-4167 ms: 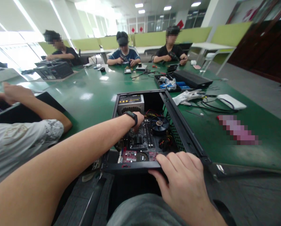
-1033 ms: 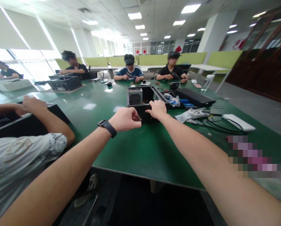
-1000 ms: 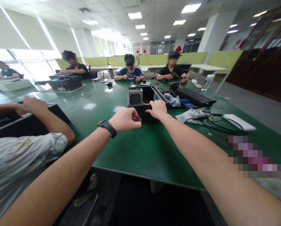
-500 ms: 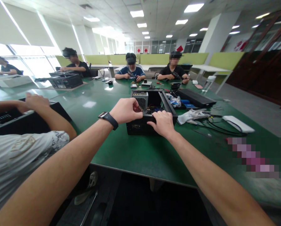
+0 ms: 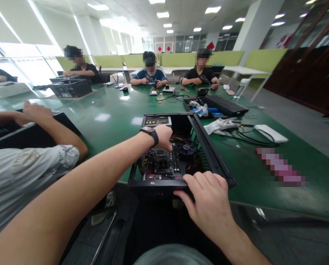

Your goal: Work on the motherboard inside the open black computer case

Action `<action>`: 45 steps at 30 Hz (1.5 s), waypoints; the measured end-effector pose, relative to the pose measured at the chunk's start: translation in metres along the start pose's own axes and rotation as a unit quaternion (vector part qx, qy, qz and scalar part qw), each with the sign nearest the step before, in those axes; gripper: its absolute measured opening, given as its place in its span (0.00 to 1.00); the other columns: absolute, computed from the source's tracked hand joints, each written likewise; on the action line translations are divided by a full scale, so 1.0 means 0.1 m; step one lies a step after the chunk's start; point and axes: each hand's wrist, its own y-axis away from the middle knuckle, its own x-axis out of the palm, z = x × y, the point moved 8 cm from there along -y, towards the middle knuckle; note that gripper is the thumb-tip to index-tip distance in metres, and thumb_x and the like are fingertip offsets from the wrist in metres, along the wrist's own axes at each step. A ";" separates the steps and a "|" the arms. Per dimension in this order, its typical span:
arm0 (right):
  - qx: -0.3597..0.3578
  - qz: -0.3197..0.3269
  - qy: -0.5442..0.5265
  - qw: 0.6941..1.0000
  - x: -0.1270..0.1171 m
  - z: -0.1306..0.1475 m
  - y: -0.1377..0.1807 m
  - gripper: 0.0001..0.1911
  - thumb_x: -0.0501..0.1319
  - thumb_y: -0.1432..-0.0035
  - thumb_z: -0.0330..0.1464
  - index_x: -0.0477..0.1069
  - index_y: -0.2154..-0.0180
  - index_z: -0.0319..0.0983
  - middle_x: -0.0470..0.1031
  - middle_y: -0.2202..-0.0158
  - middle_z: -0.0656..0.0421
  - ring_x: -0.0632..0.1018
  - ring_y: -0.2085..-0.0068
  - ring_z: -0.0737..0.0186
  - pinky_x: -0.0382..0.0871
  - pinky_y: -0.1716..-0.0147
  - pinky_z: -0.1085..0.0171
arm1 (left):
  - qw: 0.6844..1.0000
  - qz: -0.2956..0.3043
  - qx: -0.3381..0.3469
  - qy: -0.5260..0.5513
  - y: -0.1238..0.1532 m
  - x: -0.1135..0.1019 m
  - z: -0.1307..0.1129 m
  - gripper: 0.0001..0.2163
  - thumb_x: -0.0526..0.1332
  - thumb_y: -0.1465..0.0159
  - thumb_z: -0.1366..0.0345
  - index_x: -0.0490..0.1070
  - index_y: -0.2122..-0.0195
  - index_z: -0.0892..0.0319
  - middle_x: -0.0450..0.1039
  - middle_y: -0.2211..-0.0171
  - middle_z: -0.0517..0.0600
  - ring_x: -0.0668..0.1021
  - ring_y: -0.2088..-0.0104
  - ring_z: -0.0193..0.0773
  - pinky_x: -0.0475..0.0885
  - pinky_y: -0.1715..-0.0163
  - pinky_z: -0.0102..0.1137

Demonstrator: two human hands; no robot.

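Observation:
An open black computer case [image 5: 210,156] lies flat on the green table [image 5: 109,123], its near end over the table's front edge. Inside it I see a motherboard [image 5: 164,166], a round cooler fan [image 5: 186,147] and a power supply [image 5: 156,120] at the far end. My left hand [image 5: 164,136], with a black watch on the wrist, reaches down into the case just above a small square socket [image 5: 160,151]. Its fingers are curled and their tips are hidden. My right hand [image 5: 208,200] grips the case's near edge.
A neighbour's arm [image 5: 54,132] rests on another black case [image 5: 29,138] at my left. White gloves [image 5: 219,125], black cables [image 5: 250,137], a white box [image 5: 271,133] and a black panel [image 5: 225,105] lie to the right. Three people work at the far side.
The case has come from the table's middle to its near edge, drawn by my right hand. My left hand, earlier pinching a small piece before the case, now reaches inside over the motherboard.

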 end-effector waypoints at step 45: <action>0.004 -0.024 -0.012 1.000 -0.12 0.08 0.22 0.11 0.60 0.37 0.41 0.71 0.58 0.42 0.69 0.68 0.59 0.65 0.63 0.58 0.52 0.58 0.56 | 0.978 0.192 -0.010 -0.077 -0.15 0.76 -0.12 0.29 0.77 0.61 0.59 0.80 0.55 0.61 0.80 0.54 0.59 0.80 0.53 0.50 0.74 0.56 0.31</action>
